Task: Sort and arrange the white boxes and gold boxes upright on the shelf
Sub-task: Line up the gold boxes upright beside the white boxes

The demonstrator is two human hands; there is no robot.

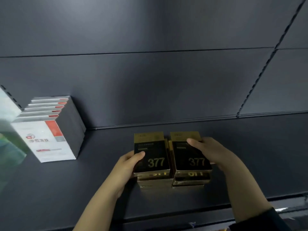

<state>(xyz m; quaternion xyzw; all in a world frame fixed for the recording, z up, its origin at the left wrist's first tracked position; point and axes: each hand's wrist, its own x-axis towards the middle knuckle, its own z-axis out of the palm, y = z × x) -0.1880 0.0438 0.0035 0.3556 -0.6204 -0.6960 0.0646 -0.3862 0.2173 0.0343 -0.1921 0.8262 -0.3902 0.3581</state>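
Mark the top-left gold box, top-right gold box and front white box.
top-left gold box (154, 147), head view, black front face
top-right gold box (186, 157), head view, black front face
front white box (41, 142), head view, front face by the logo

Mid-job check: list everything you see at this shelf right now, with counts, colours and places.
White boxes: about six, white with red-orange panels, upright in a front-to-back row, shelf left.
Gold boxes: two side-by-side stacks, gold and black, marked 377, shelf centre; full count hidden.
Shelf: one, dark grey, under everything.
Blurred thing: one, green-white, far left edge; unidentifiable.
Left hand: grips the left stack's top box.
Right hand: grips the right stack's top box.
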